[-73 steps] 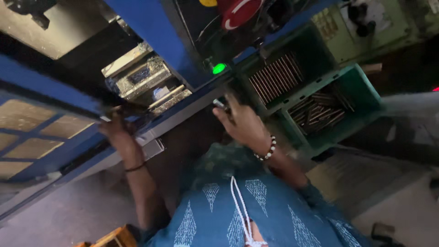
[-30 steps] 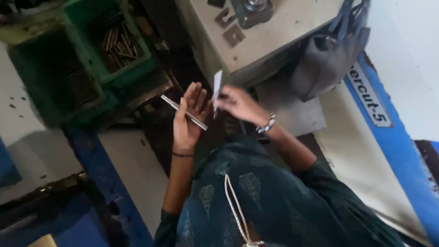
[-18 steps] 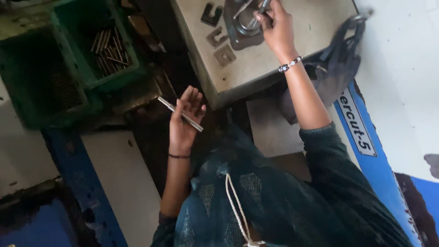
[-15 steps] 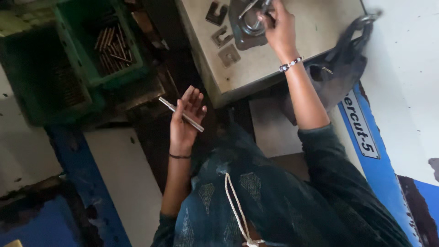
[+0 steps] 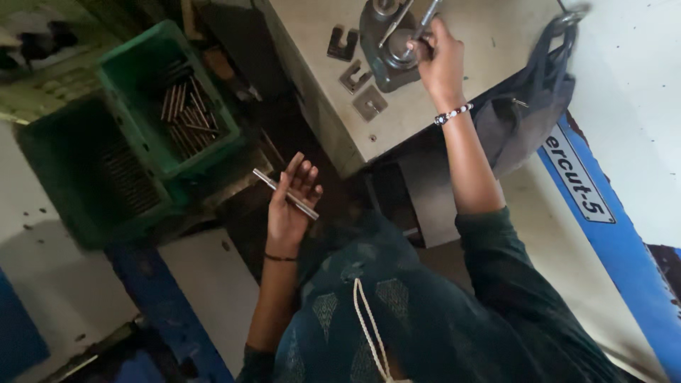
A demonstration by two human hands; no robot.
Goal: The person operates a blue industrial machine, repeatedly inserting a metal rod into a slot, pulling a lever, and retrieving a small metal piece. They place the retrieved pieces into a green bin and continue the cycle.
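My left hand (image 5: 291, 206) is raised palm up with its fingers spread, and a thin metal rod (image 5: 285, 193) lies across them. My right hand (image 5: 440, 60) reaches far forward onto a grey machine top (image 5: 468, 32). It grips a slim metal rod (image 5: 428, 15) at a round grey fixture (image 5: 386, 42). A beaded bracelet sits on my right wrist. A dark band circles my left wrist.
Two green crates stand at the left; the nearer-to-me one (image 5: 92, 177) and the other (image 5: 177, 99) both hold several metal rods. Small U-shaped metal plates (image 5: 355, 74) lie on the machine top. A dark bag (image 5: 525, 120) hangs at the machine's right side. Blue frame parts (image 5: 163, 305) run below.
My view swung from a blue machine to the grey machine top. My right hand went from beside my left hand up to the round fixture. The left hand keeps its rod.
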